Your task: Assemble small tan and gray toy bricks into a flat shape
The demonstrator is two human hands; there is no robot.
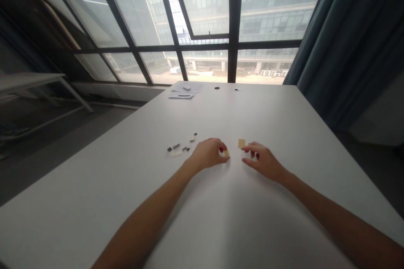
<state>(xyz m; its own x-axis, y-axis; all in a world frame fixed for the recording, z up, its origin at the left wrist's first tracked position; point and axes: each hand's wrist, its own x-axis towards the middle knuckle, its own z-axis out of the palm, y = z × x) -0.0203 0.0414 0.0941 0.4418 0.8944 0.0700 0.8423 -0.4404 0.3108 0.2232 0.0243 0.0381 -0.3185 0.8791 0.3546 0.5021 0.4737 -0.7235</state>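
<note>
Between the thumb and fingers of my left hand (211, 153) is a small yellow building-block piece (226, 153), held just above or on the white table. My right hand (262, 160) has its thumb and fingers apart with nothing between them. Just beyond its fingertips lies a flat, square yellow plate (241, 143) with a studded surface; whether a fingertip touches it I cannot tell. To the left of my left hand several small pieces are scattered, among them a grey block (176, 146), a black piece (169, 149) and a whitish strip (176, 154).
The white table (246, 111) reaches to large windows. Papers (181, 96) with a small white object (187, 88) lie at its far left corner. A dark round disc (216, 88) is at the far edge. A blue curtain (328, 50) hangs on the right, and another table (31, 79) stands left.
</note>
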